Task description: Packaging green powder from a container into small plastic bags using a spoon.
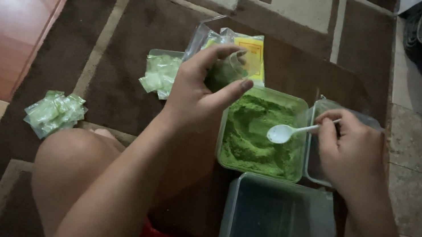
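My left hand (199, 90) holds a small clear plastic pouch (223, 71) with green powder in it, just left of a square clear tub (228, 133) filled with green powder. My right hand (352, 152) grips a white plastic spoon (288, 132) whose empty bowl hovers over the powder in the tub. A larger clear container (271, 233) with a dark green inside stands nearer to me, below the tub.
An empty clear tub (311, 165) sits under my right hand. A yellow-labelled bag (251, 56) lies behind the left hand. Small filled pouches lie in a pile (158, 74) and a second pile (54, 113) on the brown carpet. My bare knees frame the containers.
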